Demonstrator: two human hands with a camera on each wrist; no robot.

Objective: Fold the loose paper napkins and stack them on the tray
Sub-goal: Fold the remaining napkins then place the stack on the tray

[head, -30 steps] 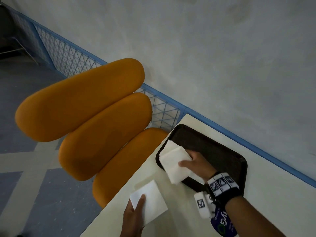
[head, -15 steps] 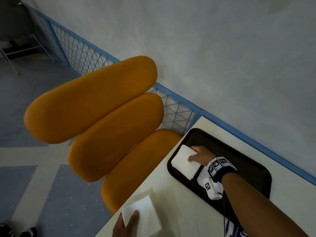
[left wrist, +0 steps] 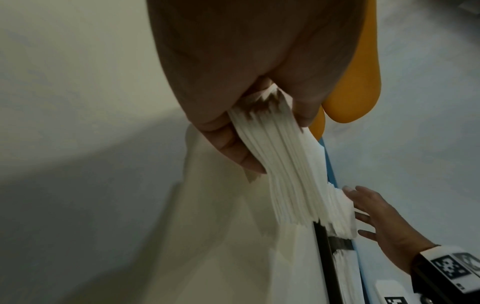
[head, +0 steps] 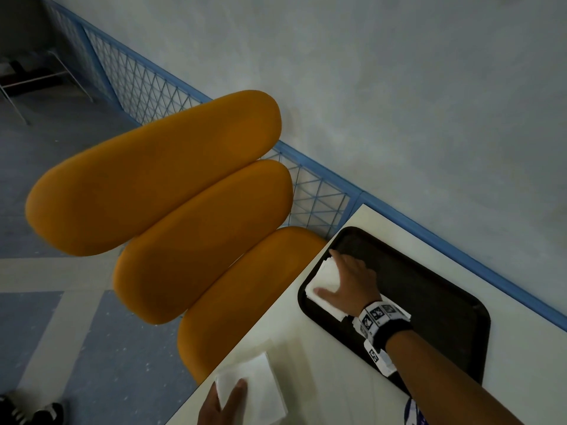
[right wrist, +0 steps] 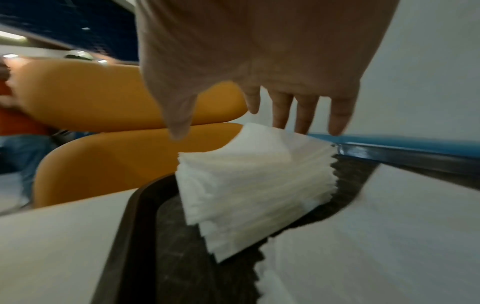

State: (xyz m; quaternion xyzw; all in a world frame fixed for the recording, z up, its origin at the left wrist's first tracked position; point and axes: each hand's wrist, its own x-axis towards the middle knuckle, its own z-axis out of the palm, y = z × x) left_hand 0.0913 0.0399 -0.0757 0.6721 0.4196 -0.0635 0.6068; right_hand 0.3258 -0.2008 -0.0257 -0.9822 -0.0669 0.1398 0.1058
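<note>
White folded stack (head: pixel 326 279) sat under the flat right hand (head: pixel 352 282) on the tray (head: pixel 445 302), left-hand fingers (left wrist: pixel 233 148) pinched loose napkins (left wrist: pixel 280 164); I'd square edges before letting go.

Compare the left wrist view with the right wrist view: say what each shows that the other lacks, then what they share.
Only the left wrist view shows the left hand pinching a bundle of napkins at its grip, over the table, plus the marker band on the right wrist.

Only the right wrist view shows the top face of the stack on the tray, with straight fingers just above its far edge.

Both show the right hand, that stack, the tray and the orange cushions.
</note>
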